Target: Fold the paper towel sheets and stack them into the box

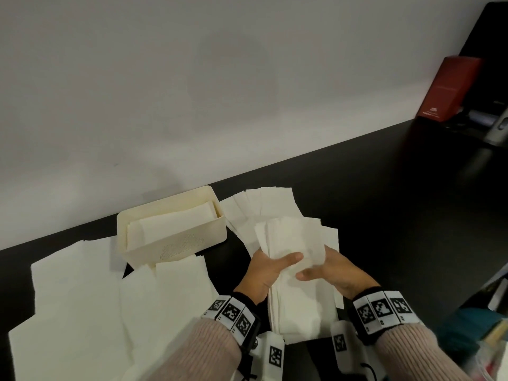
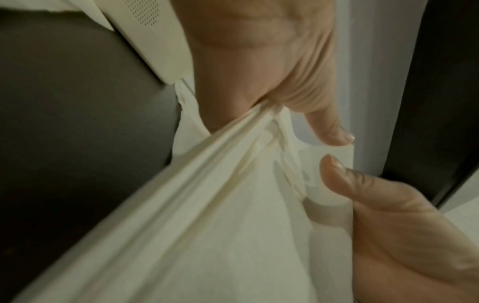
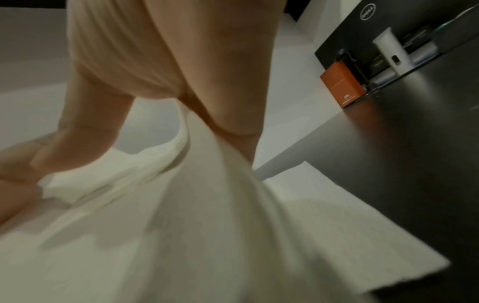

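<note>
Black table (image 1: 384,215) runs along a pale wall (image 1: 192,78). Near the front edge, both hands hold 1 bunch of paper towel sheets (image 1: 291,246) just above more sheets lying flat. From the head view, the left hand (image 1: 268,273) has its thumb on top of the bunch and the right hand (image 1: 334,270) grips the other side. Only the left wrist view shows the sheets squeezed tight in the fold between thumb and fingers. The right wrist view is blurry, but fingers curl over the paper. A cream box (image 1: 171,229) sits just left, with folded sheets inside. Loose sheets (image 1: 82,298) lie in front of it. A red box (image 1: 450,89) stands far off by the wall.
</note>
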